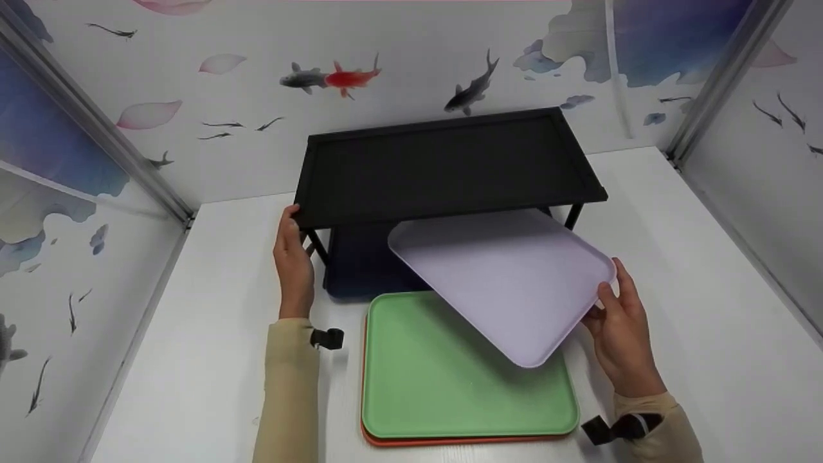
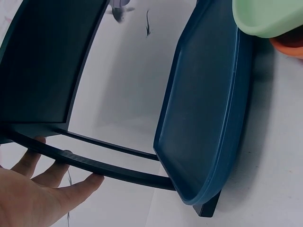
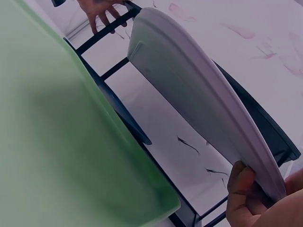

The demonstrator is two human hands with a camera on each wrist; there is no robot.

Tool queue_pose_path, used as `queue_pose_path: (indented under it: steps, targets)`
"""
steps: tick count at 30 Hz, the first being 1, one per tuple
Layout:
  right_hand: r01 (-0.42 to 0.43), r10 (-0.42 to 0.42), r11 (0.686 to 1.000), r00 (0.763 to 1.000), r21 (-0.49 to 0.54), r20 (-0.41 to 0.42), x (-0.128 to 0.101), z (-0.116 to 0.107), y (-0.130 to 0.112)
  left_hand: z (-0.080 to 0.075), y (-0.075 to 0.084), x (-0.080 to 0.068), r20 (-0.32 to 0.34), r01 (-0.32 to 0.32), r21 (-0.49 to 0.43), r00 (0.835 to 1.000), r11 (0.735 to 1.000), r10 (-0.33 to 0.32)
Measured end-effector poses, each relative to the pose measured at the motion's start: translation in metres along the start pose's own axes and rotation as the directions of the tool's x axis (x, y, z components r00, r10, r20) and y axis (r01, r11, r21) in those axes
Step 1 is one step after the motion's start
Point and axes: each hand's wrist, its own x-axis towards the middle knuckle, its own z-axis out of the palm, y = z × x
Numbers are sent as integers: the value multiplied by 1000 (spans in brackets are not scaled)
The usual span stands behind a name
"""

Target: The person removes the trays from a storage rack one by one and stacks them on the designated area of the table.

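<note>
Fingers (image 1: 607,302) of right hand (image 1: 620,337) pinch lavender tray (image 1: 508,276); left hand (image 1: 292,263) steadies rack (image 1: 443,167).

This looks like a small staged recording booth rather than a lived-in room; a white tabletop (image 1: 675,270) is boxed in on three sides by upright panels (image 1: 411,71) printed with koi fish, petals and blue washes; bare metal strips (image 1: 96,122) join the panels at the corners, as in a put-together frame; the only furnishings are a black two-level shelf (image 1: 443,164) and a few plain plastic trays (image 1: 450,373) in green, orange, lilac and dark blue; a black strap (image 1: 328,338) sits at each sleeve cuff, of the kind that holds a worn camera; the light is even and flat, with no window or household clutter in view.
</note>
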Motion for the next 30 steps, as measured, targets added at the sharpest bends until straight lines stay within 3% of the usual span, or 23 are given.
queue_pose_path:
  steps: [30]
  targets:
    - [17,-18,1000,999,-22,-41,1,-2,6,-2,-1,0,19,-12,-16,1000,1000,12]
